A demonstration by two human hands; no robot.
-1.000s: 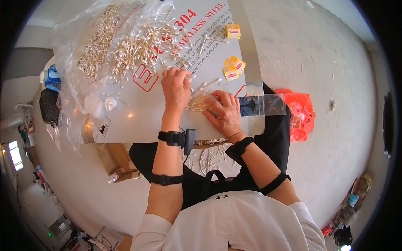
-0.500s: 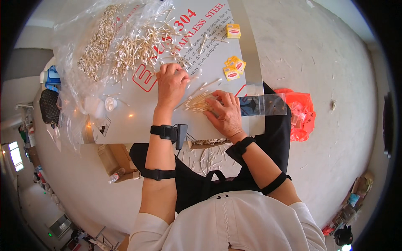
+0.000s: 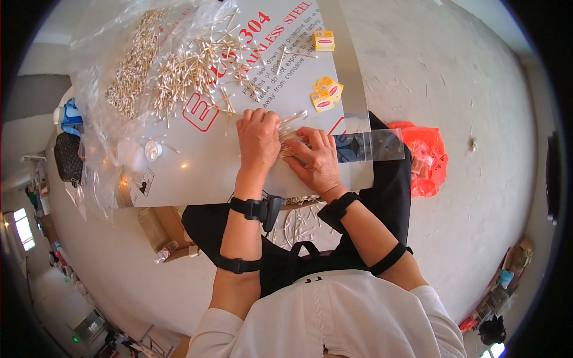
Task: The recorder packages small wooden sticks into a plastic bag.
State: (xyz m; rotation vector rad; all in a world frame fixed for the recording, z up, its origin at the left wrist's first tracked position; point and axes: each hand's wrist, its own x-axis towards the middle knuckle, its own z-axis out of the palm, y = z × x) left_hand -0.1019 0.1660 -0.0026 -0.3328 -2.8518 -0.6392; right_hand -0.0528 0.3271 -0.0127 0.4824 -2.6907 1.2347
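In the head view, your right hand point(image 3: 314, 156) grips a bunch of swabs point(image 3: 289, 132) at mid-frame. Your left hand point(image 3: 258, 137) is just left of it, fingers curled; whether they hold any cannot be told. A swab heap point(image 3: 190, 73) lies upper left.

Left hand point(image 3: 259, 140): you swung it rightward, from well clear to close beside your right hand point(image 3: 314, 158).
Swab bundle point(image 3: 287, 149): your left hand covered its left end, visible half a second earlier.
Loose swabs point(image 3: 227, 102): came uncovered behind your left hand.
Sheet point(image 3: 209, 176): sat slightly further left in your view.
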